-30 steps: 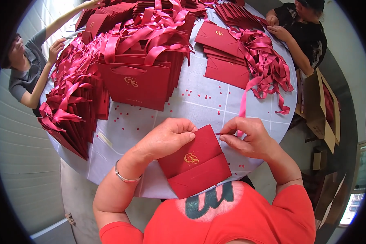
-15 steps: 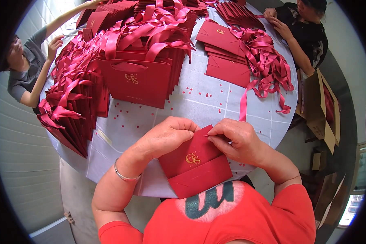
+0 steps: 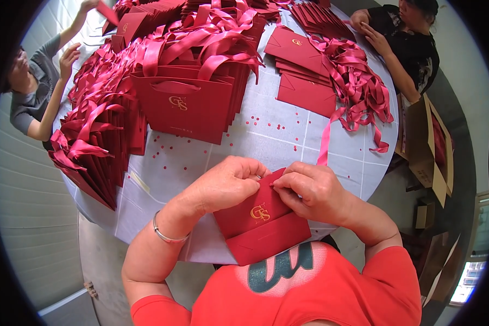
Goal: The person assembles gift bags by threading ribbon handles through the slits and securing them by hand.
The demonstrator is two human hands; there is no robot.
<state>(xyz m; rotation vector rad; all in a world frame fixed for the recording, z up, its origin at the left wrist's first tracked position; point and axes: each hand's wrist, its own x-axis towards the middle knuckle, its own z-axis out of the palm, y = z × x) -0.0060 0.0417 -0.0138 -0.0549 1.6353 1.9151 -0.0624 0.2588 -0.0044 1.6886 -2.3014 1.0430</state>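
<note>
A flat-folded dark red paper bag point(image 3: 261, 231) with a gold emblem leans against the table edge, close to my red shirt. My left hand point(image 3: 234, 182) is closed on the bag's upper left edge, thumb on its front. Beside it, my right hand point(image 3: 311, 191) pinches at the upper right edge. A small pink tip shows at its fingertips, and a pink ribbon point(image 3: 325, 144) runs from a loose heap down to behind this hand. The hand hides how the two join. The bag's back is hidden.
Finished-looking red bags point(image 3: 187, 111) with ribbon handles crowd the table's left and middle. Flat bags point(image 3: 307, 95) lie beside a ribbon heap point(image 3: 361, 87) at right. Small red dots litter the cloth point(image 3: 244, 146). Co-workers sit left and right; an open carton point(image 3: 426, 149) stands at right.
My right fingers have shifted slightly left and down along the bag's top edge. At far left, the co-worker's raised hand now holds a red piece.
</note>
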